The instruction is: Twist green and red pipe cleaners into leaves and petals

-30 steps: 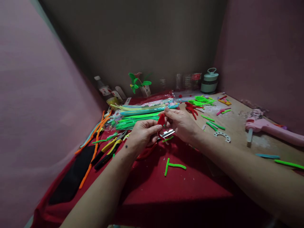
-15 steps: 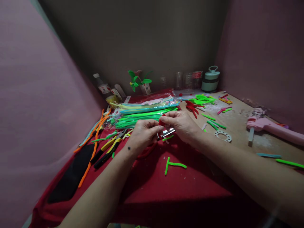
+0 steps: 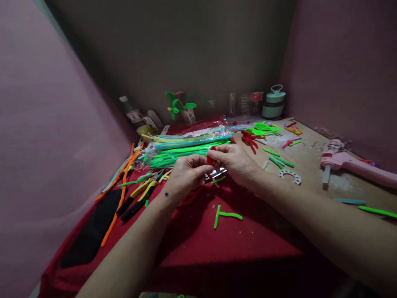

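A red pipe cleaner (image 3: pixel 210 159) is pinched between my two hands above the table, partly covered by the fingers. My left hand (image 3: pixel 190 171) grips it from the left, thumb and forefinger pressed together. From the right, my right hand (image 3: pixel 233 160) closes its fingertips on the same piece. Just behind the hands lies a clear bag of green pipe cleaners (image 3: pixel 180 154). Below them, two short green pipe cleaner pieces (image 3: pixel 230 215) rest on the red cloth (image 3: pixel 235 244).
Pliers (image 3: pixel 141 196) and orange pipe cleaners (image 3: pixel 111 229) lie on the left beside a black flat piece (image 3: pixel 89 236). At right are a white ring (image 3: pixel 298 178) and a pink glue gun (image 3: pixel 350 163). Bottles, a mint-coloured jar (image 3: pixel 273 103) and a pipe-cleaner plant (image 3: pixel 180 103) stand behind.
The red piece sits at a slightly different angle between my fingertips. Both hands stay in nearly the same place, and the whole view has shifted a little.
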{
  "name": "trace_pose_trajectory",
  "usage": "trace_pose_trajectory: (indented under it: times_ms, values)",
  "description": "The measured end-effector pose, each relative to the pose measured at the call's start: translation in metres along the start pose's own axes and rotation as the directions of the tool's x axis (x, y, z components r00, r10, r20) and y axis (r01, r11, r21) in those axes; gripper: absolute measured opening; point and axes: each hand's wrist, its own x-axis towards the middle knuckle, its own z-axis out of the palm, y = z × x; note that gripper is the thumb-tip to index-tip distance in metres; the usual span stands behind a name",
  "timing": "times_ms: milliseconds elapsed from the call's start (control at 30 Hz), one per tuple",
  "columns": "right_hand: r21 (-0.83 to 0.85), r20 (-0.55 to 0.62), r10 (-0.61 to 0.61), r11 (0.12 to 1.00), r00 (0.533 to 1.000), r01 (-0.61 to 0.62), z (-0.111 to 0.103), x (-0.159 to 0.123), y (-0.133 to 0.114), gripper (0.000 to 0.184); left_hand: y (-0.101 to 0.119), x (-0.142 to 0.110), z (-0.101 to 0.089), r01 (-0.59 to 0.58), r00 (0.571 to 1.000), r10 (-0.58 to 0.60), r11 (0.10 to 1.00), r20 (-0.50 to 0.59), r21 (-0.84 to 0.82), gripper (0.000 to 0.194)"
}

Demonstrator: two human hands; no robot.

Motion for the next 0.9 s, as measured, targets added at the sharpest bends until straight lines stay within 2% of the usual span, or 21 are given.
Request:
trace_pose_trajectory:
  times_ms: [200,433,733,900]
  values:
    - [0.114,-0.033,0.049,0.992,0.998,-0.045,-0.006,0.007,0.005,0.022,-0.001,0.002,-0.005,-0.056,0.996,0.056,0.998,0.063,-0.003,0.018]
    - [0.142,0.026,0.050,0.988,0.998,-0.054,-0.004,0.004,0.007,0.022,-0.005,0.003,-0.003,-0.078,0.997,0.077,0.997,-0.032,-0.008,0.015]
    - [0.035,-0.016,0.061,0.998,0.998,-0.060,0.003,-0.002,0.006,0.028,-0.010,0.006,0.003,-0.095,0.983,0.104,0.993,-0.150,0.066,0.005]
    - [-0.123,-0.041,0.007,0.992,0.999,-0.012,0.002,0.000,0.006,0.021,-0.022,0.011,-0.003,-0.225,0.956,0.260,0.946,-0.133,0.232,0.007]
